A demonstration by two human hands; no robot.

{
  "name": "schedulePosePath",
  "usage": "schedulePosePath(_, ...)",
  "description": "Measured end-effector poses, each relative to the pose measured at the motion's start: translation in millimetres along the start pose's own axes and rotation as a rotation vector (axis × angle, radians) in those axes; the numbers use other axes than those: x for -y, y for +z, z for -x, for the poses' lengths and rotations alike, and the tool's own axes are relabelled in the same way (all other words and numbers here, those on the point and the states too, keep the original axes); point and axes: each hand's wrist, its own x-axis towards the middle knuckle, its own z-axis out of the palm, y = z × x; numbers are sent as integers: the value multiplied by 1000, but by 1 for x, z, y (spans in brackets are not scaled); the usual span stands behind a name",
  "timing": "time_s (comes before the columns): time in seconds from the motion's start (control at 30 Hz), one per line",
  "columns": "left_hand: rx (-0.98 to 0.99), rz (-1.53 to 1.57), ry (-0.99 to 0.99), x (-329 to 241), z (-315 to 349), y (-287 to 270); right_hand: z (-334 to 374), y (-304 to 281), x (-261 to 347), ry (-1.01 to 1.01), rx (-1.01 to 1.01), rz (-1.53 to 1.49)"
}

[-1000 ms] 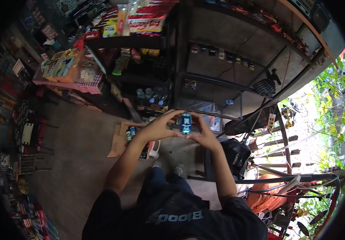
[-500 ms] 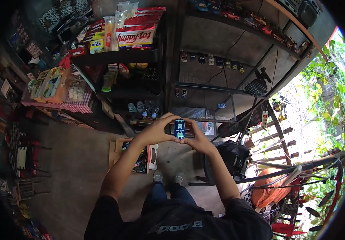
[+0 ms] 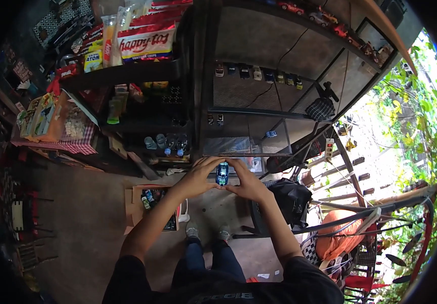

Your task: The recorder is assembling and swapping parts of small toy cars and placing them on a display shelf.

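Note:
A small blue toy car is held up between both hands, its roof facing me and its length running away from my body. My left hand grips it from the left, with fingers along the far end and thumb at the near end. On the other side my right hand closes round it the same way. Beyond the hands stands a black metal rack with a mesh shelf, where a row of toy cars is lined up. Another blue toy car sits on a lower shelf.
An open cardboard box with several toy cars lies on the floor by my left forearm. Snack bags fill a black shelf at the far left. A black bag rests on a chair at right. A checked-cloth table stands left.
My view has shifted, so the shelves appear farther left. Both hands still hold the blue car, which has tilted a little. More of the box's contents shows beside my left forearm.

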Motion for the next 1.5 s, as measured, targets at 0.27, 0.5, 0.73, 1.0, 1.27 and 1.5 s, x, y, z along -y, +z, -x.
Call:
schedulePosePath(0.27, -12, -139, -20, 45, -31, 64, 5, 4, -79, -13, -22, 124)
schedulePosePath(0.5, -142, -244, -5, 161, -82, 130, -22, 47, -222, -10, -51, 83)
schedulePosePath(0.73, -192, -384, -10, 236, -131, 169, -41, 60, -317, 65, -107, 330)
schedulePosePath(1.0, -193, -418, 7, 291, -166, 181, -59, 86, -368, 104, -180, 503)
schedulePosePath(1.27, -204, -476, -11, 317, -201, 194, -81, 110, -370, 155, -162, 616)
schedulePosePath(1.5, -349, -476, 62, 335, -210, 203, -106, 123, -391, 130, -246, 680)
